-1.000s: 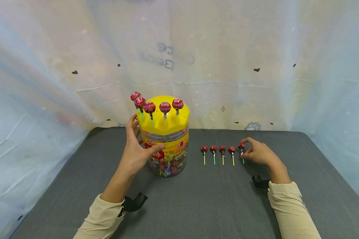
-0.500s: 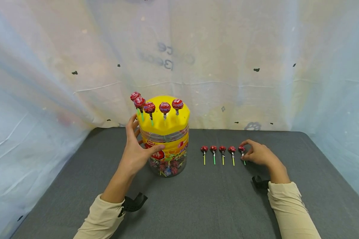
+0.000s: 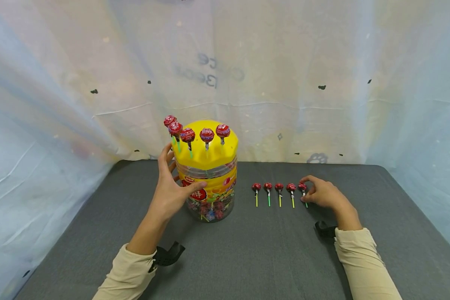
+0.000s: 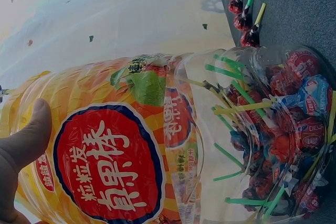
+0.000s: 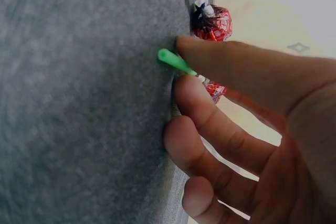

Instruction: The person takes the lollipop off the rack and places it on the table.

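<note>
A clear plastic candy jar (image 3: 226, 187) with a yellow lid (image 3: 196, 161) and a printed label stands on the table. My left hand (image 3: 169, 196) holds it from the left side, thumb across the label and fingers around the back. Several red-wrapped lollipops (image 3: 206, 135) stick up from the lid's edge. To the right, several lollipops (image 3: 279, 187) lie in a row, sticks toward me. My right hand (image 3: 324, 193) pinches the end lollipop (image 3: 303, 187) between thumb and finger. Its green stick (image 5: 173, 60) shows between the fingertips in the right wrist view.
Loose lollipops (image 4: 294, 135) fill the jar's lower part in the left wrist view. Dark grey cloth covers the table (image 3: 247, 254). A pale plastic sheet (image 3: 262, 83) hangs behind it. Black straps (image 3: 169, 254) are on both wrists.
The right hand's lollipop has settled slightly lower, its stick shifting a little, in line with the row. The left hand and the jar stay where they were.
</note>
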